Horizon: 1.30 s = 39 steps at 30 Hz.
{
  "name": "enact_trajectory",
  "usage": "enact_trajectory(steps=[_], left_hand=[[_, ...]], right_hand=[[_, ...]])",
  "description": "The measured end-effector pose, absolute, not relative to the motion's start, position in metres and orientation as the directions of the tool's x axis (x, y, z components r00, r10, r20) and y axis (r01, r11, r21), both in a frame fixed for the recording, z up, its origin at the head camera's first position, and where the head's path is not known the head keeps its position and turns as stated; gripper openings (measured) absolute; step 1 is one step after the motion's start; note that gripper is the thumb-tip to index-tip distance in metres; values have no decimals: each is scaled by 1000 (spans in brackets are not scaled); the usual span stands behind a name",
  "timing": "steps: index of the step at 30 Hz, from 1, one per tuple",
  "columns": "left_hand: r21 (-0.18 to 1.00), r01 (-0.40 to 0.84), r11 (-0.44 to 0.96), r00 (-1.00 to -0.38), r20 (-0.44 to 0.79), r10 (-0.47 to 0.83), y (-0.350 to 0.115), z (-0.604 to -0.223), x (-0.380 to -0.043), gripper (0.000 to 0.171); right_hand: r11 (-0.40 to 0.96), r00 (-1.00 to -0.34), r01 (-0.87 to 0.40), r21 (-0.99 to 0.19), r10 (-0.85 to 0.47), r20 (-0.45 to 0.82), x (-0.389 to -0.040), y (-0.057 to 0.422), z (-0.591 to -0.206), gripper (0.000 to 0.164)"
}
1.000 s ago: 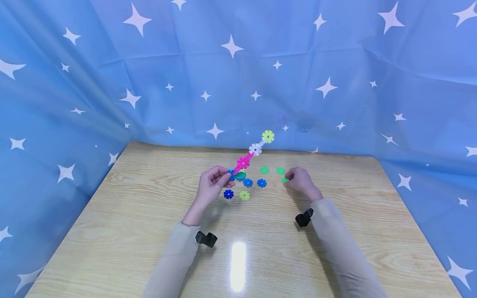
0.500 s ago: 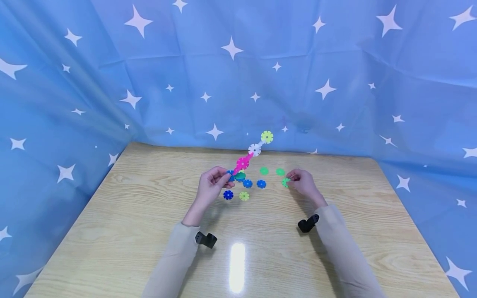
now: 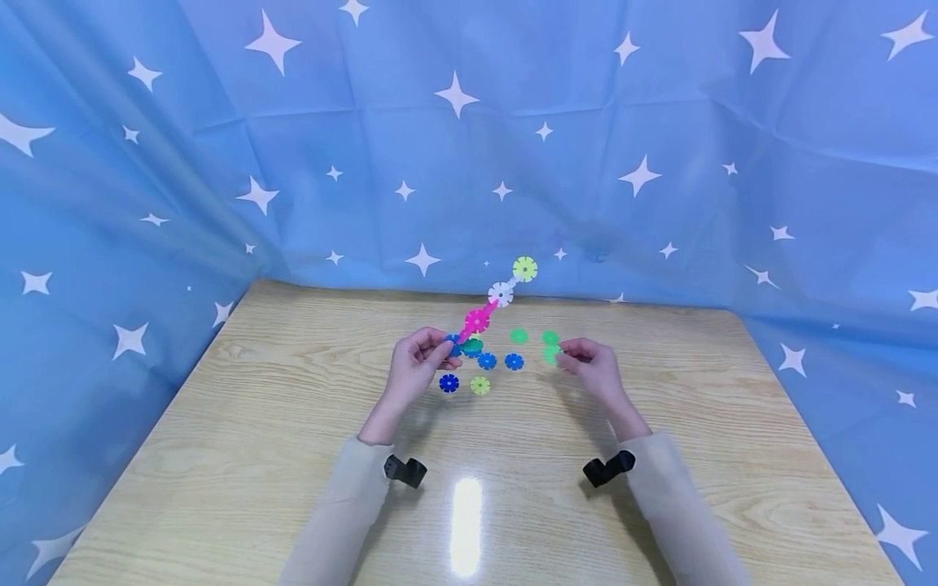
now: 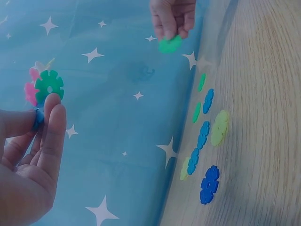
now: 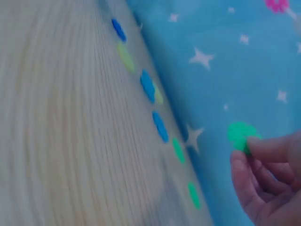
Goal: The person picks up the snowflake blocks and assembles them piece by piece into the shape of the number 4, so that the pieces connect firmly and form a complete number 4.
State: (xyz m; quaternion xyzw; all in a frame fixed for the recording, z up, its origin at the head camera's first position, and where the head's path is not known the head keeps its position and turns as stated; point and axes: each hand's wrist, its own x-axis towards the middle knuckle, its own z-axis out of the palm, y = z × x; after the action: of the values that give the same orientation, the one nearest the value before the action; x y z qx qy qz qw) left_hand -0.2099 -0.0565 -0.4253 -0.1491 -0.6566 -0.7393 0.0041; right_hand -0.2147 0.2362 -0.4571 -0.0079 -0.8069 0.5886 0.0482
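My left hand [image 3: 419, 366] pinches the lower end of a chain of notched plastic discs at a blue disc [image 3: 453, 345]. From there the chain slants up and right through a pink disc [image 3: 477, 321] and a white disc [image 3: 501, 295] to a yellow-green disc [image 3: 524, 269]. A darker green disc [image 4: 49, 84] also joins it near my fingers. To the right, my right hand [image 3: 597, 370] pinches one light green disc [image 5: 242, 134] between thumb and fingers, raised off the table and apart from the chain.
Loose discs lie on the wooden table [image 3: 293, 456] between and below the hands: two green discs [image 3: 519, 335], several blue discs [image 3: 515, 361], a dark blue disc [image 3: 449, 383] and a yellow-green disc [image 3: 479, 385]. A starry blue curtain [image 3: 366, 146] stands behind.
My right hand has lifted the light green disc off the table and carried it slightly left. My left hand holds the chain almost still.
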Motion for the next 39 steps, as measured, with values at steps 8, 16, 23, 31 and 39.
enact_trajectory(steps=[8, 16, 23, 31, 39], left_hand=[[969, 208, -134, -951, 233, 203, -56, -425, -209, 10], [968, 210, -135, -951, 234, 202, -56, -424, -207, 10], [964, 220, -148, -942, 249, 223, -57, -424, -207, 12], [965, 218, -149, -941, 248, 229, -57, -424, -207, 13], [963, 238, -128, -937, 262, 230, -56, -424, -207, 13]], right_hand=[[170, -991, -128, -977, 22, 133, -199, 201, -440, 21], [147, -965, -261, -954, -47, 257, -190, 168, -418, 14], [168, -930, -368, -914, -53, 365, -180, 150, -399, 11], [258, -889, -453, -853, -60, 454, -177, 145, -395, 8], [342, -822, -557, -757, -93, 562, -174, 140, -392, 6]])
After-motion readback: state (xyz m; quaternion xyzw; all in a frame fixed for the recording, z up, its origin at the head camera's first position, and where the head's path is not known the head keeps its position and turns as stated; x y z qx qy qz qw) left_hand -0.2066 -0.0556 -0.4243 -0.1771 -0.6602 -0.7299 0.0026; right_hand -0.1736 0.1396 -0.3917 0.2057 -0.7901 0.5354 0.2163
